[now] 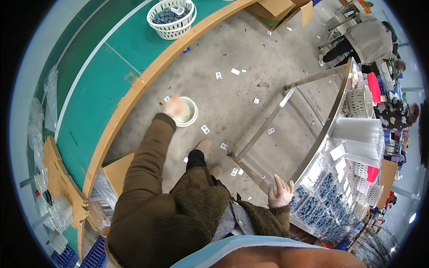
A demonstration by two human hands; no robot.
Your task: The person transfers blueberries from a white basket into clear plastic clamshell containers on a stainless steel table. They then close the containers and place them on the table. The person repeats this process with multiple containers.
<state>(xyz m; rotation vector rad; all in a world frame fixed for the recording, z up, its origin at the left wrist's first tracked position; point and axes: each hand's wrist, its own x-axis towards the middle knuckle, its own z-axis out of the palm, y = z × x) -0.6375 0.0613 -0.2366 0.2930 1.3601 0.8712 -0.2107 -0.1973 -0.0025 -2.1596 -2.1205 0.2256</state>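
My left arm reaches out over the floor, and my left hand [175, 108], smeared by motion, is over a round white tub [194, 117]. The blur hides its fingers and anything in them. Beside the metal table at the right, my right hand [281, 192] wears a clear glove, its fingers spread with nothing in them. Near it on that table stand clear plastic trays of blueberries [322, 203].
A wood-edged green table [85, 118] curves along the left, bearing white baskets with blueberries [166, 17]. Stacked clear plastic containers [357, 140] stand on the right table. White labels [205, 129] litter the floor. A person [366, 40] bends at the upper right.
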